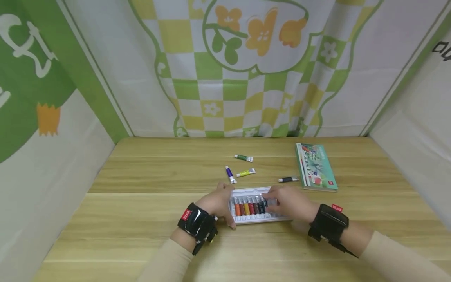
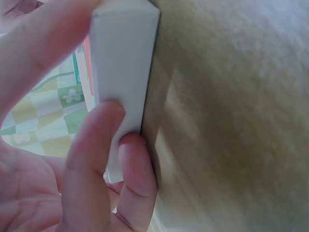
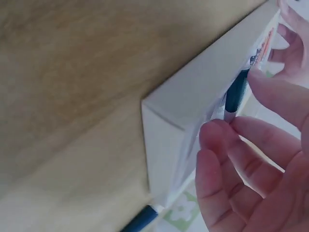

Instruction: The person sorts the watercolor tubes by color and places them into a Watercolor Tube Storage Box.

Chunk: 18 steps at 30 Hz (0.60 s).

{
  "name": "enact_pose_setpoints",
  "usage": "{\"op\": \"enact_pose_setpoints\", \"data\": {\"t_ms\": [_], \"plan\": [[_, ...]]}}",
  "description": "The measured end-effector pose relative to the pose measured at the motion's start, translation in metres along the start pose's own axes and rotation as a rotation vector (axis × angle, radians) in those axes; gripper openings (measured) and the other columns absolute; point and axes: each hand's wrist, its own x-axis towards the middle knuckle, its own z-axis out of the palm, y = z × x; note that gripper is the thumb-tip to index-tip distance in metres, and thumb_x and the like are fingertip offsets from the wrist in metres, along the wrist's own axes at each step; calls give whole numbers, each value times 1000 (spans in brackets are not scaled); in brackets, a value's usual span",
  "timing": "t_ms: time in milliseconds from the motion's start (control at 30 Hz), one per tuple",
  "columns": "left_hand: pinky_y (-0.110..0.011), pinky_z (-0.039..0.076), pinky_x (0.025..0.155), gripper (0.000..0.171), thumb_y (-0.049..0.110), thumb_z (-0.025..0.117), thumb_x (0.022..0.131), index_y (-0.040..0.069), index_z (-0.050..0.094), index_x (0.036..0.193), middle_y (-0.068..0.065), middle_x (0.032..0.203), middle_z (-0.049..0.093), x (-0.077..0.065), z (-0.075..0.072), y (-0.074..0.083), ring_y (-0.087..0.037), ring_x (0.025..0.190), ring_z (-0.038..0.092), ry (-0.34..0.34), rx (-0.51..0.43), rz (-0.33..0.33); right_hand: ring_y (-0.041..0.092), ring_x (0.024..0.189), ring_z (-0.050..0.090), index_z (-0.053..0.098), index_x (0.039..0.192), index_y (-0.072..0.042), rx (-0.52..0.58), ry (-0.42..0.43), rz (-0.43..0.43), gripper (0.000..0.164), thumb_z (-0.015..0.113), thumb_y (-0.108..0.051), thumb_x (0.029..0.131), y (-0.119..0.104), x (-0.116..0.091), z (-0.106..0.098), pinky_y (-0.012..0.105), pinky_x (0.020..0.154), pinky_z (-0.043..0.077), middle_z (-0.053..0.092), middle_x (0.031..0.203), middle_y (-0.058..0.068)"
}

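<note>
A white plastic tray (image 1: 253, 222) lies on the table, with several paint tubes (image 1: 246, 206) side by side in it, from orange and red to dark colours. My left hand (image 1: 220, 203) grips the tray's left end, its fingertips (image 2: 104, 125) against the white side wall. Over the tray's right part is my right hand (image 1: 292, 201). Between its thumb and fingers it pinches a dark teal paint tube (image 3: 236, 92) at the end of the row. That tube is largely hidden by the hand in the head view.
Beyond the tray lie loose tubes: purple (image 1: 230, 174), yellow (image 1: 246, 172), green (image 1: 244, 158) and a dark one (image 1: 288, 179). The dark one is close to a teal illustrated box (image 1: 318, 166) at the right. A patterned curtain (image 1: 243, 102) hangs behind the table.
</note>
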Motion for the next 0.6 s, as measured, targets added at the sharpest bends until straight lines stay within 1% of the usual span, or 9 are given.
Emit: {"op": "enact_pose_setpoints", "data": {"t_ms": [67,200,367,467,533,600], "plan": [[-49,52,94,119,5,100,53,-6,37,153,-27,146,35,1,0,0,-39,116,53,-2,0,-4,20,98,68,75,123,-4,-37,-9,-13,39,82,-21,88,-3,0,-2,39,81,58,72,112,7],[-51,50,98,119,5,100,53,-7,37,153,-27,146,34,3,1,0,-40,119,51,-6,-17,11,21,96,69,76,120,-3,-38,-36,-25,38,83,-17,86,-6,2,-7,38,79,59,74,109,8],[-51,50,99,120,6,100,52,-8,37,153,-28,146,34,3,2,-2,-40,119,51,-3,-19,18,22,95,72,78,113,-5,-50,-71,-45,32,85,-19,85,-5,8,-10,39,79,60,76,106,8],[-51,51,97,120,6,100,52,-7,37,153,-28,146,34,2,1,-2,-40,118,52,-4,-22,10,19,91,72,80,110,-7,-56,-84,-44,29,85,-20,85,-4,10,-12,37,78,60,76,103,6],[-50,51,97,120,5,100,52,-7,36,154,-27,147,33,2,1,-2,-39,117,52,-7,-25,8,17,89,71,80,110,-7,-63,-95,-26,29,85,-21,84,-5,11,-12,36,76,60,76,103,5],[-50,51,97,120,5,100,53,-7,36,154,-27,146,34,2,0,-2,-39,117,51,-12,-27,8,13,83,69,80,110,-7,-82,-111,-11,29,85,-21,85,-7,12,-12,33,72,59,75,99,3]]}}
